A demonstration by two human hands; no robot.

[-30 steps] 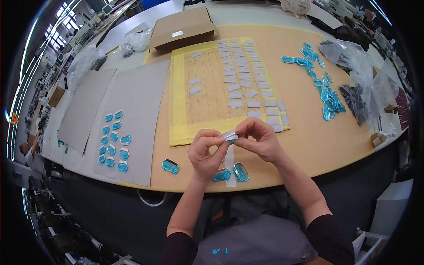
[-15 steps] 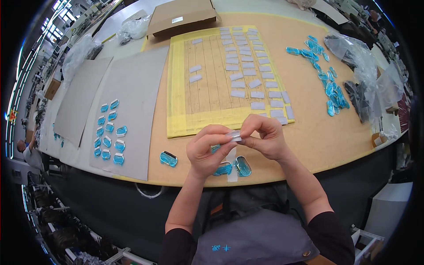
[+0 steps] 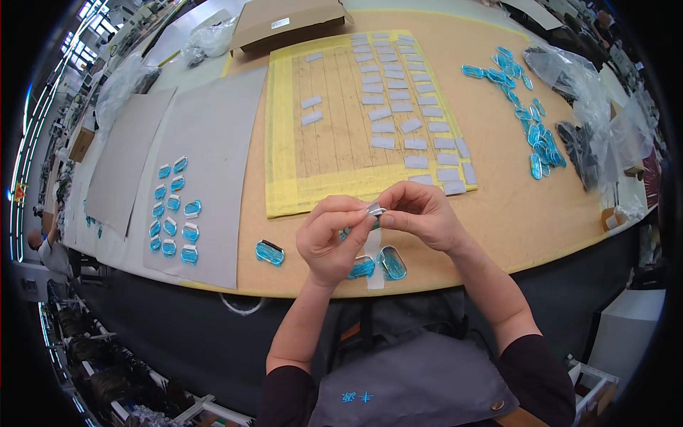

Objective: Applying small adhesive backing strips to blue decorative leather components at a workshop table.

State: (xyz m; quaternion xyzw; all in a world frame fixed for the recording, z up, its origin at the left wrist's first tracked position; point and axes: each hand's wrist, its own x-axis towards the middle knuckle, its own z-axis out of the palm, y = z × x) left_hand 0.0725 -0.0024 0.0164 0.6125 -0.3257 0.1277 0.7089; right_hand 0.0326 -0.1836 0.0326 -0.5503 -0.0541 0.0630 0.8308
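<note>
My left hand (image 3: pixel 333 238) and my right hand (image 3: pixel 421 213) meet above the near edge of the tan table (image 3: pixel 498 206). Between their fingertips they pinch a small silvery-grey strip (image 3: pixel 375 210). Just below the hands lie two blue oval pieces (image 3: pixel 377 265) and a white strip (image 3: pixel 374 267). Another blue oval piece with a dark end (image 3: pixel 269 252) lies to the left of my left hand. Beyond the hands is a yellow sheet (image 3: pixel 334 142) carrying rows of several grey strips (image 3: pixel 416 124).
A grey board (image 3: pixel 213 128) at the left holds several blue oval pieces (image 3: pixel 173 213). More blue ovals (image 3: pixel 530 114) are scattered at the right beside clear plastic bags (image 3: pixel 580 85). A brown cardboard box (image 3: pixel 292 18) sits at the far edge. A second grey board (image 3: pixel 124 160) lies further left.
My hands have stayed together on the small strip, with the fingers shifting slightly. The view has tilted, so the table sits higher in the picture.
</note>
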